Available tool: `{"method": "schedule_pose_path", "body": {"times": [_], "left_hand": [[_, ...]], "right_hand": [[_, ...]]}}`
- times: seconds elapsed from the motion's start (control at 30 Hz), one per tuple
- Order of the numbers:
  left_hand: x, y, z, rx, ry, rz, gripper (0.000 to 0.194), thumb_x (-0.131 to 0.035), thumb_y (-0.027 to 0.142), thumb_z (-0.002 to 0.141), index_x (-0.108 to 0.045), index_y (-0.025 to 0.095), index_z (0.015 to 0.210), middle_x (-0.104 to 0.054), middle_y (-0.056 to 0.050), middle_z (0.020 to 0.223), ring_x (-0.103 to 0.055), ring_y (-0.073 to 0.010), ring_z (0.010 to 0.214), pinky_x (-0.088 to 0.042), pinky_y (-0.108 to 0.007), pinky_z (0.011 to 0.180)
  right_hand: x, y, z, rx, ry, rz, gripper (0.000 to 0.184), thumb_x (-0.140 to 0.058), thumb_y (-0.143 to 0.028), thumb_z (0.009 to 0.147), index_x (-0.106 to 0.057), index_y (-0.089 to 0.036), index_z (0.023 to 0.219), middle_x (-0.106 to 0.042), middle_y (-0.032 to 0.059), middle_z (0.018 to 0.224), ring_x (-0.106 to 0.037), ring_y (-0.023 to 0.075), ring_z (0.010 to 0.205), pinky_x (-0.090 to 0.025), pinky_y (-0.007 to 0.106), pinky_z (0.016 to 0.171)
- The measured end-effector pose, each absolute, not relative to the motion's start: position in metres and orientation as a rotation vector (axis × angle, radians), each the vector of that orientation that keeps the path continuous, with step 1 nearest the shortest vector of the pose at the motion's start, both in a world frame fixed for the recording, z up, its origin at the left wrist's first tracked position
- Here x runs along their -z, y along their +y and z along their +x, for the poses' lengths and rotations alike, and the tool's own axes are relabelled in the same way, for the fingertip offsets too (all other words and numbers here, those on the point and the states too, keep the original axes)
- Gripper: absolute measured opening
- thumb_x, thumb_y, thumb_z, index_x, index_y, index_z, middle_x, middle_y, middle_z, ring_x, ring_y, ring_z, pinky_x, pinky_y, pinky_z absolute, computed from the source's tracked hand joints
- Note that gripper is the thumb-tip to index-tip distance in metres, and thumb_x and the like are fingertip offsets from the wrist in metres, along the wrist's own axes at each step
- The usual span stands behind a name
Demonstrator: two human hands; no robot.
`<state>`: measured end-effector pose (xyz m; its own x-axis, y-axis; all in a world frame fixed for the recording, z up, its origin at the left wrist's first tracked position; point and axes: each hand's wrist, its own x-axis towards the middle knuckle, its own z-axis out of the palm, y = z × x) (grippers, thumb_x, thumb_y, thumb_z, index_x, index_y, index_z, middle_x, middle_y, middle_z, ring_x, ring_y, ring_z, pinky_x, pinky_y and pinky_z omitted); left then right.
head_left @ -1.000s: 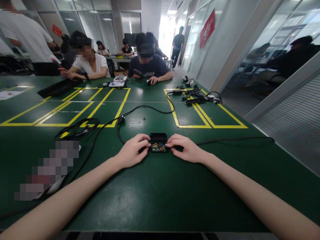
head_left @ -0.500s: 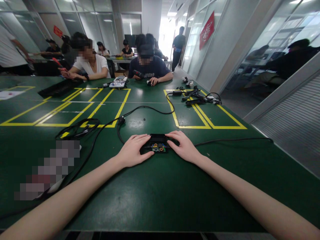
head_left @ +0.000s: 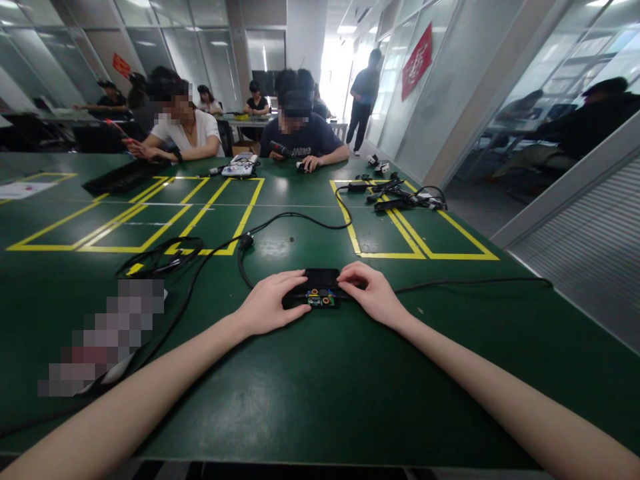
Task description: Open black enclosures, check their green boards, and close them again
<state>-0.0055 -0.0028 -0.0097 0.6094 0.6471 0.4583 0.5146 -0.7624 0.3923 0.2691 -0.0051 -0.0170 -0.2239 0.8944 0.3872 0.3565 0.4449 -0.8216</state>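
Observation:
An opened black power adapter (head_left: 323, 275) lies on the green table in front of me. In its near half a circuit board (head_left: 321, 301) shows, with copper-coloured coils and blue and yellow parts. My left hand (head_left: 273, 303) grips the left end, fingers at the far half and thumb at the near edge. At the right end, my right hand (head_left: 367, 290) has thumb and index finger drawn together against the casing's edge. Whether they also pinch the cable there is hidden. A black cable (head_left: 470, 282) runs off to the right from behind that hand.
A pixelated object (head_left: 115, 327) and a coiled cable (head_left: 160, 257) lie at the left. Several black adapters and cables (head_left: 395, 197) are piled at the far right. Two people sit across the table, near a black tray (head_left: 123, 177) and a white device (head_left: 241, 165).
My right hand's thumb and index finger have come closer together at the adapter's right end. My left hand keeps its hold. The view has shifted slightly, and a standing person behind has moved.

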Motion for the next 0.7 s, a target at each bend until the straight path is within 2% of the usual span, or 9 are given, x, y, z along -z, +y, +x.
{"method": "schedule_pose_path", "body": {"times": [0.2, 0.37, 0.53, 0.7], "left_hand": [[0.0083, -0.0044, -0.006, -0.91, 0.913, 2.56, 0.044, -0.075, 0.033, 0.089, -0.066, 0.02, 0.131, -0.063, -0.014, 0.145, -0.066, -0.0285, 0.13, -0.056, -0.046, 0.11], [0.0059, -0.0062, -0.0052, -0.931, 0.899, 2.495, 0.055, -0.073, 0.029, 0.09, -0.056, 0.023, 0.142, -0.063, -0.012, 0.145, -0.065, -0.0273, 0.13, -0.06, -0.043, 0.105], [0.0073, -0.0055, -0.0053, -0.902, 0.92, 2.49, 0.069, -0.071, 0.032, 0.091, -0.044, 0.026, 0.154, -0.062, -0.011, 0.146, -0.064, -0.028, 0.13, -0.06, -0.044, 0.105], [0.0081, -0.0053, -0.0059, -0.904, 0.907, 2.503, 0.066, -0.07, 0.031, 0.092, -0.046, 0.026, 0.153, -0.061, -0.011, 0.147, -0.064, -0.0274, 0.13, -0.057, -0.044, 0.109]], "right_hand": [[0.0208, -0.0073, 0.2657, -0.93, -1.665, -1.078, 0.016, -0.071, -0.03, 0.083, -0.064, -0.023, 0.095, -0.07, 0.0044, 0.097, -0.072, 0.0199, 0.087, -0.062, 0.033, 0.074], [0.0214, -0.0069, 0.2651, -0.938, -1.647, -1.084, 0.027, -0.07, -0.028, 0.083, -0.059, -0.023, 0.108, -0.072, 0.0058, 0.104, -0.073, 0.0182, 0.084, -0.061, 0.033, 0.074], [0.0204, -0.0059, 0.2655, -0.935, -1.666, -1.092, 0.034, -0.071, -0.027, 0.082, -0.066, -0.02, 0.116, -0.075, 0.0078, 0.106, -0.073, 0.0184, 0.085, -0.06, 0.032, 0.075], [0.0176, -0.0079, 0.2643, -0.999, -1.618, -1.097, 0.031, -0.07, -0.027, 0.082, -0.069, -0.021, 0.113, -0.075, 0.0071, 0.11, -0.074, 0.0175, 0.08, -0.061, 0.031, 0.072]]}}
